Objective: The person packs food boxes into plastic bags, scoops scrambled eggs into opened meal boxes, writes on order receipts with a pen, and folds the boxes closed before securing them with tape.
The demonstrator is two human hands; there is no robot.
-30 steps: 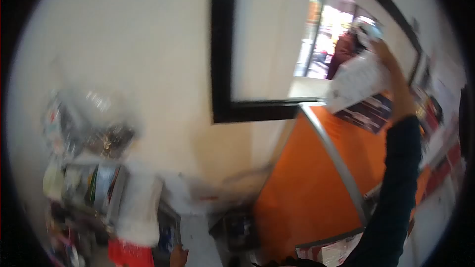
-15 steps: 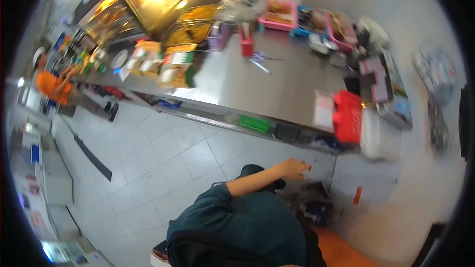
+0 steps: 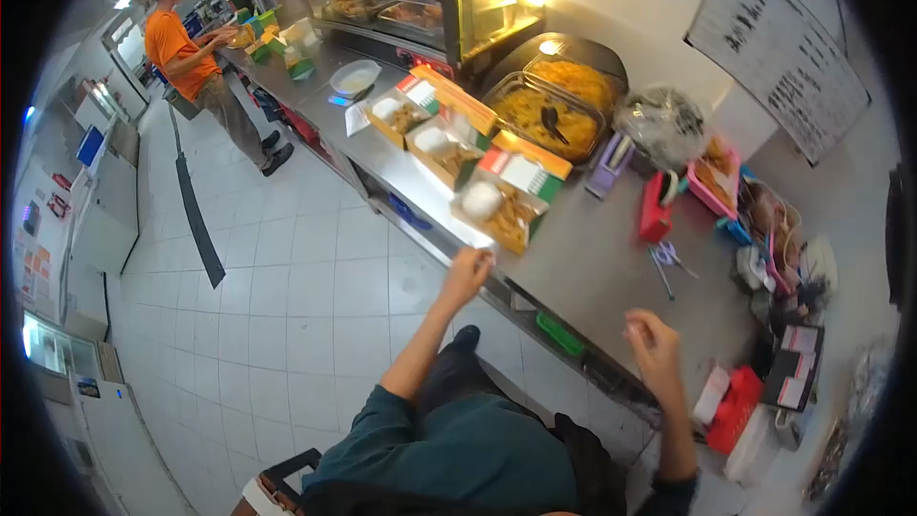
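Note:
My left hand is over the counter's front edge, just below the nearest open food box, its fingers loosely bent and apart. White rice and brownish food lie in that box. Two more open boxes stand to its left, among them a middle box with rice. Raised above the right part of the counter, my right hand has loosely curled fingers, and I see nothing held in it. Closest to it on the counter are purple-handled scissors and a pen.
Behind the boxes sit trays of yellow food and a lit display cabinet. A red tape dispenser, a pink basket and a red box line the right side. At the far left a person in orange stands by the counter.
The view has swung left and closer to the counter, so the food boxes appear nearer the middle. Both my hands are now in view; earlier only one forearm and hand showed.

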